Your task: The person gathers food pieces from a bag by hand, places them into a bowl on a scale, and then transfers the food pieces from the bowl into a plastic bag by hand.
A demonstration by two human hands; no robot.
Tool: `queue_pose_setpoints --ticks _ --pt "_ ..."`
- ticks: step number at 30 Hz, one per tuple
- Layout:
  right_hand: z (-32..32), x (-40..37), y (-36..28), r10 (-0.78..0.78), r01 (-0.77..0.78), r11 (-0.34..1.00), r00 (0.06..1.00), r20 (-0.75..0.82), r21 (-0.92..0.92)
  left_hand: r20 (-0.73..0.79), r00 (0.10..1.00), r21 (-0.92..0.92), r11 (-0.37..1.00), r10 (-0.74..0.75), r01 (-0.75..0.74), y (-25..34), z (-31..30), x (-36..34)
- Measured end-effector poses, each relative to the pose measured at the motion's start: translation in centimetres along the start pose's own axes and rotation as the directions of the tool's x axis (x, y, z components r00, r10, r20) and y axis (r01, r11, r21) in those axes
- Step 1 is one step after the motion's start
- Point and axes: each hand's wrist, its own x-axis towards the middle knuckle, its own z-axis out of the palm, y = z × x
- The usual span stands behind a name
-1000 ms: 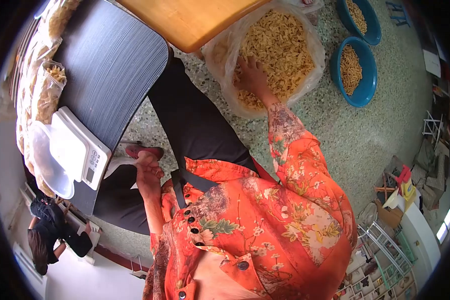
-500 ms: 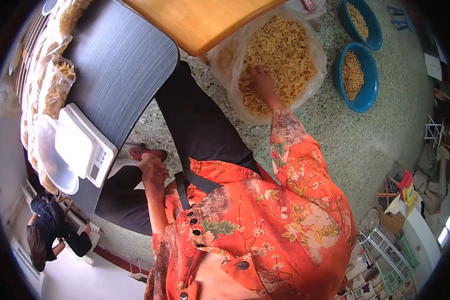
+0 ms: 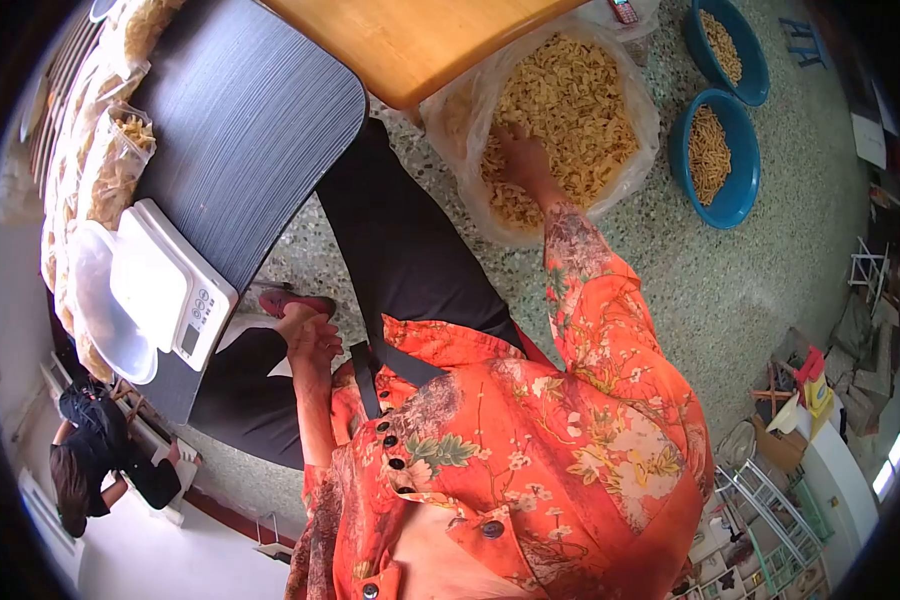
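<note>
One open plastic bag [image 3: 635, 165] of yellowish flat pieces [image 3: 570, 100] sits on the speckled floor [image 3: 780, 270], near two blue basins [image 3: 743, 185]. Right hand [image 3: 523, 160]: among the pieces, fingertips hidden, grip undeterminable; left hand [image 3: 312, 338]: beside dark trousers [image 3: 410, 240], fingers loosely curled, contents undeterminable.

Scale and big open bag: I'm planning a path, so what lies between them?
In the head view, dark tabletop, speckled floor and a black-trousered leg lie between the scale and bag.
</note>
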Motion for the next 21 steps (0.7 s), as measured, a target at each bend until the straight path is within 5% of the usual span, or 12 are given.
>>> queue_pose_setpoints --ticks 6,13,19,21 --pt "2.0 -0.6 1.1 -0.046 0.078 0.989 0.972 -0.231 0.129 0.072 0.997 0.044 0.999 0.011 -0.015 0.6 0.1 0.3" --pt "-1.1 -0.9 4.3 0.068 0.005 0.916 0.984 -0.167 0.402 0.064 0.998 0.082 0.996 0.010 -0.015 0.4 0.1 0.9" --pt "-2.7 -1.8 6.5 0.135 0.054 0.870 0.930 -0.341 0.491 0.099 0.994 0.100 0.994 0.037 -0.046 -0.1 -1.0 1.7" --pt "-3.4 -2.3 7.2 0.316 -0.070 0.636 0.932 -0.178 0.768 0.108 0.993 0.097 0.994 0.037 -0.048 -0.3 -1.0 1.9"
